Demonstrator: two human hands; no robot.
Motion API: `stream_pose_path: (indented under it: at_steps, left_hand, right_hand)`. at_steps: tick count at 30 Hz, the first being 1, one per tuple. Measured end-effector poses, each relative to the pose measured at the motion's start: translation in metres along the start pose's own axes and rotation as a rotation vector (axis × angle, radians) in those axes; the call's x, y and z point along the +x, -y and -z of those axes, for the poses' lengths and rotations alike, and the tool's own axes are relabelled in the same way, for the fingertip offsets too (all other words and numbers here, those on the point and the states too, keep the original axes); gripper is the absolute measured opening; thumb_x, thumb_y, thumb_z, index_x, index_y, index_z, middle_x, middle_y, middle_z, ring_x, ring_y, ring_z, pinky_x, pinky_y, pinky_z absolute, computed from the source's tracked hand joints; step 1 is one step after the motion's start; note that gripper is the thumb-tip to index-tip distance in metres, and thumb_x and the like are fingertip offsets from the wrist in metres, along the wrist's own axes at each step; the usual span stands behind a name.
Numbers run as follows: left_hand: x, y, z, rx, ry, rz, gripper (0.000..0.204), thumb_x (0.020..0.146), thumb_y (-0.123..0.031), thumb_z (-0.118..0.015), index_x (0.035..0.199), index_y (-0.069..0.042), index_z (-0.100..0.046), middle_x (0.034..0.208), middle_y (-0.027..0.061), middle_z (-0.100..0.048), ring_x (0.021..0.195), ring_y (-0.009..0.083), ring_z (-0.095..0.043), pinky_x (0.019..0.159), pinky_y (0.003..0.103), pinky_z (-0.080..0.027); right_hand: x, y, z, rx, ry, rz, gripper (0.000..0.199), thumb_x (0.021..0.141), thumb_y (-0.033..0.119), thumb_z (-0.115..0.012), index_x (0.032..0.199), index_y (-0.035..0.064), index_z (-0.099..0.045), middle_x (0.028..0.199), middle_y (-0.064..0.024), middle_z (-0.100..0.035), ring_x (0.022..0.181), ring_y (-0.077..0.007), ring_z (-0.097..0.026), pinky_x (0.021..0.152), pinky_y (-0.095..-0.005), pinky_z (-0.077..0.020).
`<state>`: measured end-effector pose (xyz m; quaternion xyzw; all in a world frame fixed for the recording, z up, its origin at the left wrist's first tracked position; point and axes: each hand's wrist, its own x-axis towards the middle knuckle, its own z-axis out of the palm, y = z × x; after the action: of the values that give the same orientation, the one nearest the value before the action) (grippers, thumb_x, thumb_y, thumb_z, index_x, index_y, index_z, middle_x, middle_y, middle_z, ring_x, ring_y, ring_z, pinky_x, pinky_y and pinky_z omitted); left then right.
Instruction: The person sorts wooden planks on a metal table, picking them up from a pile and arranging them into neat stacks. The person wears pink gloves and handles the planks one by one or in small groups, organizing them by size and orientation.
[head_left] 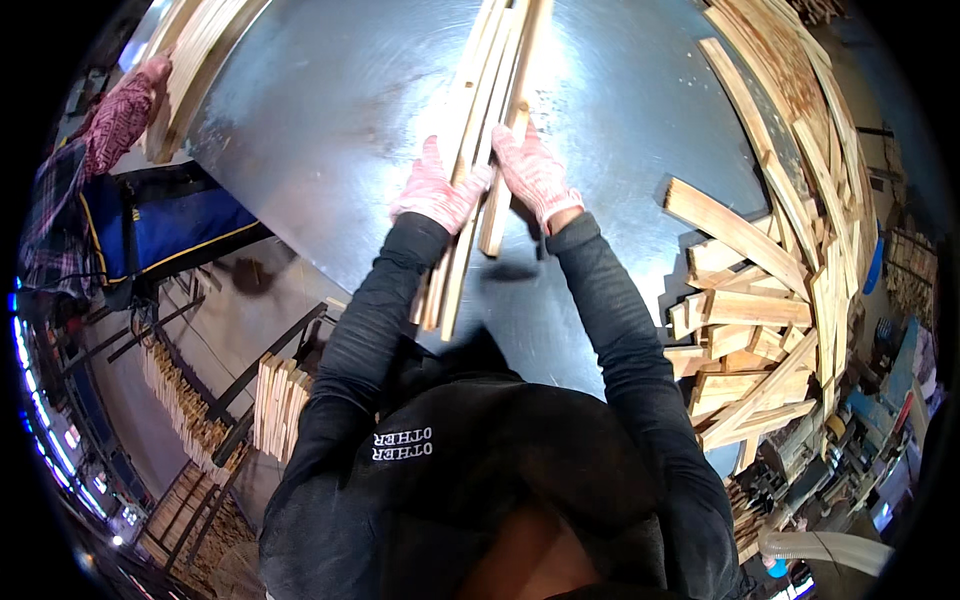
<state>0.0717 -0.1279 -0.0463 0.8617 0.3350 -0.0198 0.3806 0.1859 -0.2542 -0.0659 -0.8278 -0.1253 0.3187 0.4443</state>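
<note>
Several long, pale wooden strips (pixel 466 150) lie side by side over the shiny metal table (pixel 330 120), running away from my body. My left hand (pixel 440 190), in a pink-and-white knit glove, is closed round this bundle, with its thumb pointing forward. In the same kind of glove, my right hand (pixel 537 175) grips a separate wooden strip (pixel 497 215) at the bundle's right side. That strip's near end stops short of the others. Both hands are close together, and some fingertips are hidden by the wood.
A heap of loose wooden pieces (pixel 755 310) covers the table's right side. At far left, a co-worker's gloved hand (pixel 155 72) touches stacked boards (pixel 195 65); a blue apron (pixel 185 225) hangs below. Stacked wooden strips (pixel 280 405) stand near a dark metal frame at lower left.
</note>
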Motion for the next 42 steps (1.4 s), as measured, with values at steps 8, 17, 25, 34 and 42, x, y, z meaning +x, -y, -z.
stream_pose_path:
  at_steps: [8,17,25,34,42]
  left_hand:
    - [-0.030,-0.006,0.012,0.171,0.105,0.039,0.126,0.064,-0.053,-0.082,0.151,0.005,-0.013,0.140,0.0318,-0.040,0.128,0.0414,-0.048,0.106,0.043,-0.041]
    - [0.008,0.062,0.076,-0.066,-0.018,-0.180,0.063,0.080,-0.024,-0.071,0.132,-0.003,-0.042,0.111,0.0175,-0.061,0.097,0.0309,-0.061,0.081,0.042,-0.054]
    - [-0.039,-0.005,0.114,0.878,0.022,-0.081,0.061,0.083,-0.031,-0.071,0.133,-0.001,-0.052,0.132,0.0232,-0.054,0.116,0.0390,-0.057,0.096,0.044,-0.049]
    - [-0.106,-0.123,-0.077,-0.022,0.371,-0.454,0.051,0.077,-0.011,-0.073,0.125,0.002,-0.060,0.117,0.0213,-0.065,0.105,0.0312,-0.067,0.090,0.037,-0.054]
    - [-0.045,-0.131,-0.190,-1.171,1.028,0.229,0.079,0.095,-0.061,-0.047,0.148,-0.005,-0.030,0.131,0.0152,-0.054,0.115,0.0263,-0.055,0.087,0.042,-0.051]
  right_hand:
    - [-0.080,-0.005,-0.021,-0.262,0.346,0.094,0.059,0.100,0.041,-0.042,0.146,0.0035,-0.038,0.118,-0.0208,-0.065,0.112,-0.0338,-0.061,0.095,-0.0388,-0.0471]
    - [-0.113,-0.097,0.270,-1.173,-0.498,-0.194,0.095,0.079,0.049,-0.072,0.152,0.0099,-0.026,0.151,-0.0201,-0.037,0.137,-0.0395,-0.038,0.113,-0.0473,-0.0323]
    - [-0.126,-0.182,0.392,-1.263,-0.316,-0.360,0.122,0.056,0.040,-0.090,0.153,0.0137,-0.021,0.150,-0.0199,-0.035,0.140,-0.0396,-0.033,0.115,-0.0503,-0.0253]
    - [-0.006,-0.152,0.409,-1.153,-0.322,0.037,0.051,0.091,0.035,-0.058,0.129,0.0022,-0.046,0.094,-0.0220,-0.068,0.091,-0.0412,-0.065,0.073,-0.0492,-0.0529]
    - [-0.027,-0.094,0.298,0.299,-0.058,0.045,0.060,0.094,0.049,-0.058,0.123,-0.0033,-0.061,0.108,-0.0080,-0.067,0.098,-0.0131,-0.061,0.090,-0.0260,-0.0468]
